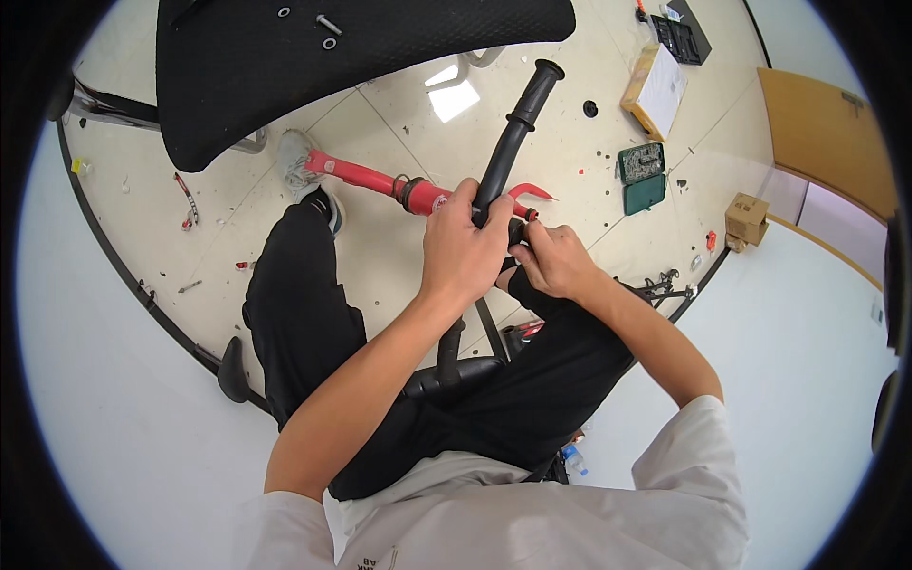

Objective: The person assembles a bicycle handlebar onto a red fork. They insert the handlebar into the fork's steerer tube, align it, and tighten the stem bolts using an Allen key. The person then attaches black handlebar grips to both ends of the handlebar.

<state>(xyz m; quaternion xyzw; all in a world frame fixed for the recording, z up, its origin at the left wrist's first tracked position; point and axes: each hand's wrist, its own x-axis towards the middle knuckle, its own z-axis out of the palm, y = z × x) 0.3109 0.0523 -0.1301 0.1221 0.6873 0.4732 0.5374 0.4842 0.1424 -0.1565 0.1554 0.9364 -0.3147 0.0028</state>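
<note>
A black handlebar (501, 169) with rubber grips runs slantwise between my legs. My left hand (464, 243) is wrapped round its middle. Just right of it, my right hand (554, 258) is closed, thumb and fingers pinching at a small dark part beside the bar; the fingers hide most of that part. Beneath the hands lies a red bike frame (366, 178), its far end beside my left shoe (296, 161). Metal rings (409, 193) sit round the red tube. A curved red piece (530, 191) sticks out to the right of the bar.
A black chair seat (361, 71) at the top left bears a bolt (330, 25) and washers. On the floor to the right are an open green case (643, 179), a white-topped box (655, 92) and a cardboard box (748, 218). A black saddle (233, 370) stands by the left wall.
</note>
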